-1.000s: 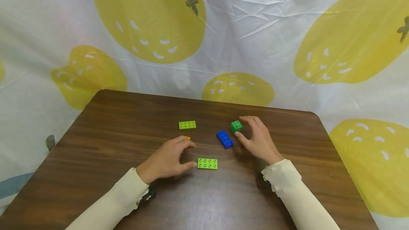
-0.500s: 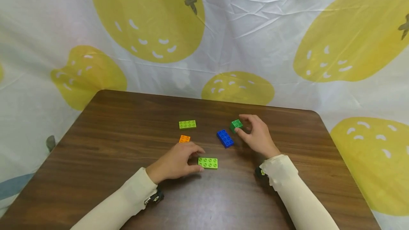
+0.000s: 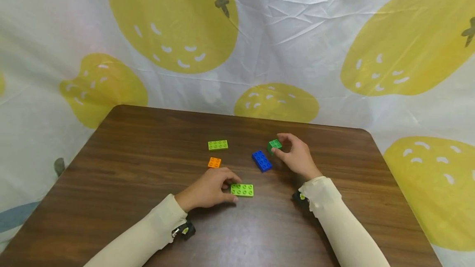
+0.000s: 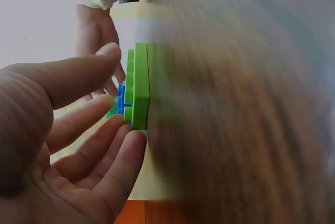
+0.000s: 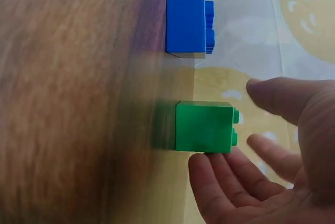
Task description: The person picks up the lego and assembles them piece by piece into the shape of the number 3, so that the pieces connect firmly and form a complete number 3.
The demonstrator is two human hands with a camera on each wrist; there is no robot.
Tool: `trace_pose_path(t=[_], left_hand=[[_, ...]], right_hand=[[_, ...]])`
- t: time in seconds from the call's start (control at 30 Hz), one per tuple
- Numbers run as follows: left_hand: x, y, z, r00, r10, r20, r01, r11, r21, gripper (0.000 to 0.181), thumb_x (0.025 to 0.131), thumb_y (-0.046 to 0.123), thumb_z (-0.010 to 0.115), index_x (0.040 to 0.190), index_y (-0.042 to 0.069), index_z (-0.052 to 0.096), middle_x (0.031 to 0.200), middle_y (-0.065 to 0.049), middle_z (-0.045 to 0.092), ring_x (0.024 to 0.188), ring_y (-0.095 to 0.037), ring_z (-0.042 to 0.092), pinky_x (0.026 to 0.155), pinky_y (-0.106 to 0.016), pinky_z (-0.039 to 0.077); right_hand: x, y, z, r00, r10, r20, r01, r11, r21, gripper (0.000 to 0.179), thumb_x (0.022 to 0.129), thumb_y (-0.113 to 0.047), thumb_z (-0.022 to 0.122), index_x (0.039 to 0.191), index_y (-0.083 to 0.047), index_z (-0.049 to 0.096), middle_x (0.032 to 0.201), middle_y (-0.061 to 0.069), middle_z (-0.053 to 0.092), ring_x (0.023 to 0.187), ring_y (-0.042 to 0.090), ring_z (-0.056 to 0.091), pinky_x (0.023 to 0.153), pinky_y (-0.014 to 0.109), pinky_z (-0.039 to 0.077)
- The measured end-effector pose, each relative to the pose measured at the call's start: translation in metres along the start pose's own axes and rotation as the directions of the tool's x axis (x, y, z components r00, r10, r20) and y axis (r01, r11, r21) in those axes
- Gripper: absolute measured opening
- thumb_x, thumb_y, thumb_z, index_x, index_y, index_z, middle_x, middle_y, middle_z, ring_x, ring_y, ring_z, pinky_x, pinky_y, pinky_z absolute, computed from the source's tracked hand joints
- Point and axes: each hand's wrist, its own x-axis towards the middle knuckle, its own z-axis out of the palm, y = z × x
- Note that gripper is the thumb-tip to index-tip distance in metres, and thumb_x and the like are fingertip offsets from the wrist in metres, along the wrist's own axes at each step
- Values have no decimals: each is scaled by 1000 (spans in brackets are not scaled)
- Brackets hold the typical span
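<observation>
My left hand [image 3: 209, 188] is at the left end of a lime-green eight-stud toy brick [image 3: 242, 190], its fingers loosely bent. In the left wrist view the fingertips are right at one end of that brick, and the thumb stands apart from it. My right hand [image 3: 298, 155] spreads around a green four-stud brick [image 5: 204, 127]. The right wrist view shows fingers along one side of this brick, with a gap between it and the thumb. Just left of the green brick lies a blue eight-stud brick [image 3: 262, 161].
An orange four-stud brick [image 3: 214, 162] lies beyond my left hand. Farther back is a second lime-green brick [image 3: 217, 145]. All rest on a dark brown wooden table [image 3: 156, 143], and a white cloth with yellow fruit prints [image 3: 274, 102] hangs behind its far edge.
My left hand has moved right to the near lime-green brick, uncovering the orange brick. My right hand has shifted slightly left, its thumb now overlapping the green brick in the head view.
</observation>
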Motion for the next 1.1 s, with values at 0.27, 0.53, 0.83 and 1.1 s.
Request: trace_pose_path(t=[0.27, 0.53, 0.83, 1.1], left_hand=[[3, -2, 5, 999, -40, 7, 40, 994, -100, 38, 86, 9, 89, 120, 4, 75, 119, -6, 71, 108, -19, 71, 90, -22, 61], [4, -5, 8, 997, -71, -6, 71, 996, -63, 35, 83, 12, 91, 115, 10, 78, 109, -1, 75, 94, -9, 69, 81, -19, 59], [4, -5, 8, 997, -75, -18, 74, 996, -56, 36, 81, 12, 92, 114, 9, 79, 101, 1, 74, 86, -5, 64, 74, -20, 56], [3, -5, 9, 995, -90, -39, 85, 990, -112, 37, 78, 9, 94, 112, 6, 78, 95, 1, 73, 82, -5, 63, 73, -19, 54]], right_hand=[[2, 0, 1, 995, 96, 16, -96, 995, -3, 59, 97, -34, 78, 144, -4, 60, 136, 17, 69, 122, 37, 67, 101, 55, 56], [1, 3, 4, 995, 100, 1, -100, 995, -24, 49, 98, -35, 78, 136, -6, 68, 124, 15, 75, 110, 32, 72, 87, 47, 62], [1, 5, 3, 995, 94, -15, -94, 995, -27, 42, 97, -28, 77, 132, -5, 71, 117, 15, 78, 105, 31, 74, 83, 42, 62], [-2, 4, -1, 997, 75, -30, -76, 996, -47, 42, 96, -24, 76, 133, -5, 71, 121, 15, 77, 110, 33, 72, 90, 47, 58]])
